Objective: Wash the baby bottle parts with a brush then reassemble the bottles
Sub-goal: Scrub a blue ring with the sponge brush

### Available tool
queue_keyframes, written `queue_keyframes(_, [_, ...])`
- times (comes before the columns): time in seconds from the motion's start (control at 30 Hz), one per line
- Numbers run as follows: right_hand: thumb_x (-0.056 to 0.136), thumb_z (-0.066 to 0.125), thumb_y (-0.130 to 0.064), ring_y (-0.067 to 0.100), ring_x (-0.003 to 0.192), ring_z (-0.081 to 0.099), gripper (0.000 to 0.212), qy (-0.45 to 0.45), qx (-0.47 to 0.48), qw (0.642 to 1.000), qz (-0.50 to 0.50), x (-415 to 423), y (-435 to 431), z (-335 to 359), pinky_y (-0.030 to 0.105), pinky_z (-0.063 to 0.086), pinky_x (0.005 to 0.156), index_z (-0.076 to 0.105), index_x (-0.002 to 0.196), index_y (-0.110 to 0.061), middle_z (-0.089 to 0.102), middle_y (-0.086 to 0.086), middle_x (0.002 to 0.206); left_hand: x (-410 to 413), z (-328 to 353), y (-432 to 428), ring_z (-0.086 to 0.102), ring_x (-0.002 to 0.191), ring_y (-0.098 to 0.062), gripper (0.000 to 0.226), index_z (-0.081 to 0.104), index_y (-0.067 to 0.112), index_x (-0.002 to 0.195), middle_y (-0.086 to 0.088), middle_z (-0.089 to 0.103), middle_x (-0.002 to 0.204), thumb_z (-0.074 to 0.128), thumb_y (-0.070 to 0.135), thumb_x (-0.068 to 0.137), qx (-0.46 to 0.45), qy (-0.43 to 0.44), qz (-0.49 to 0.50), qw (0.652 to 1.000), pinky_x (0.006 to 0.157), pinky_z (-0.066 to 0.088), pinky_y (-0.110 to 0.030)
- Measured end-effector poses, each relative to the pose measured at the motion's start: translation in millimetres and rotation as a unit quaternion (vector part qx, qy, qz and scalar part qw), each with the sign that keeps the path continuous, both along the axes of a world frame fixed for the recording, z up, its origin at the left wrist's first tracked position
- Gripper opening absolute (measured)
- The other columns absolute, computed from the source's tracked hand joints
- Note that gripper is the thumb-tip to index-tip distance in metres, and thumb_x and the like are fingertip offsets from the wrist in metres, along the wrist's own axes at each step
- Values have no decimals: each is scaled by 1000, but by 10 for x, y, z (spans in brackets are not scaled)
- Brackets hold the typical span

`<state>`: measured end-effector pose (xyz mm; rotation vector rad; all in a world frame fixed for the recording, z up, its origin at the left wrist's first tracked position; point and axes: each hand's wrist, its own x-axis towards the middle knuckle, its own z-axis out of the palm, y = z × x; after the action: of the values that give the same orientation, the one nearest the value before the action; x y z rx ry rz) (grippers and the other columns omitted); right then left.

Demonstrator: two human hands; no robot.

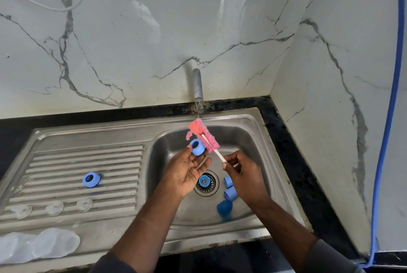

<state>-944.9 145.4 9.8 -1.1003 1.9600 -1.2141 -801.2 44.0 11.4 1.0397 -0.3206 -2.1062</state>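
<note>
Forearms (pixel 154 213) cross the near rim of the sink (pixel 220 232).

Left hand (pixel 187 169): palm up, thumb and fingertips pinching a blue collar ring (pixel 197 146), other fingers loose.

Right hand (pixel 241 169): fingers curled round the white handle of the brush (pixel 217 154). Its pink sponge head is just beside the ring, under a thin stream from the tap (pixel 197 84).

Ring is likely light, rigid plastic, slick when wet. Best held across its outer wall, leaving the bore open to the sponge. Sponge looks soft and frayed. Handle is thin and may flex, so a grip nearer the head should give more pressure.

Basin: second ring (pixel 204 181) on the drain, three blue caps (pixel 229 193) toward the right wall.

Drainboard: third ring (pixel 90 179) and three clear teats (pixel 54 207), probably soft and easily overlooked. Clear bottles (pixel 39 244), blurred, at the near left corner.
</note>
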Motion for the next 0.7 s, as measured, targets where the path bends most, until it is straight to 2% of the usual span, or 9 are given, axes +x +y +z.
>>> queue_keyframes(0.07, [93, 70, -16, 11, 69, 64, 8, 4, -1, 1000, 3, -3, -6, 14, 29, 52, 58, 65, 92, -21, 68, -9, 84, -44, 3, 17, 69, 85, -20, 24, 65, 4, 116, -15, 74, 99, 54, 19, 101, 2, -43, -4, 999, 68, 55, -30])
queue_keyframes(0.17, [93, 70, -15, 12, 69, 64, 9, -3, -3, 1000, 12, -7, 43, -2, 29, 53, 58, 65, 92, -22, 67, -9, 84, -78, 14, 22, 67, 77, -20, 17, 65, 3, 110, -17, 71, 96, 57, 14, 99, 26, -10, 27, 999, 64, 59, -27])
queue_keyframes(0.27, [92, 70, -13, 6, 73, 64, 11, -10, -7, 1000, 15, -59, 72, -24, 20, 50, 61, 66, 91, -23, 67, -9, 83, -53, 7, 30, 73, 81, -24, 17, 65, 2, 112, -19, 74, 97, 55, 7, 99, 17, 37, 32, 999, 73, 63, -31])
queue_keyframes(0.37, [93, 68, -11, 6, 76, 64, 15, -19, -3, 999, 31, -86, 77, -39, 19, 49, 66, 65, 91, -25, 67, -8, 81, -41, -10, 55, 71, 91, -19, 25, 64, 2, 117, -15, 72, 104, 60, 0, 92, -64, 24, -14, 998, 84, 60, -27])
queue_keyframes(0.43, [94, 66, -10, 4, 73, 62, 18, -13, -4, 999, 34, -101, 96, -40, 19, 50, 65, 65, 94, -28, 65, -11, 78, -39, -57, 50, 70, 94, -17, 34, 61, 1, 123, -15, 69, 111, 62, -3, 89, -94, -3, -22, 995, 82, 60, -24])
queue_keyframes(0.57, [94, 64, -5, -2, 66, 59, 32, -16, -30, 999, 20, -177, 144, 12, 12, 46, 61, 66, 97, -37, 63, -8, 73, 72, -101, 49, 71, 95, -27, 28, 60, 5, 122, -17, 71, 113, 60, 2, 94, -94, 2, -5, 996, 77, 61, -28])
queue_keyframes(0.63, [94, 64, -6, 1, 68, 59, 34, -10, -28, 999, 27, -200, 164, 24, 16, 47, 63, 66, 96, -40, 63, -4, 76, 130, -106, 51, 70, 84, -21, 30, 61, 11, 118, -11, 73, 103, 64, -2, 91, -148, -62, 1, 987, 70, 60, -26])
queue_keyframes(0.7, [94, 64, -7, 3, 69, 59, 32, -1, -29, 999, 41, -195, 186, 26, 18, 48, 64, 68, 98, -39, 63, -6, 76, 168, -113, 32, 63, 71, -14, 31, 64, 14, 112, -4, 72, 89, 71, -3, 87, -241, -195, 8, 951, 63, 54, -24])
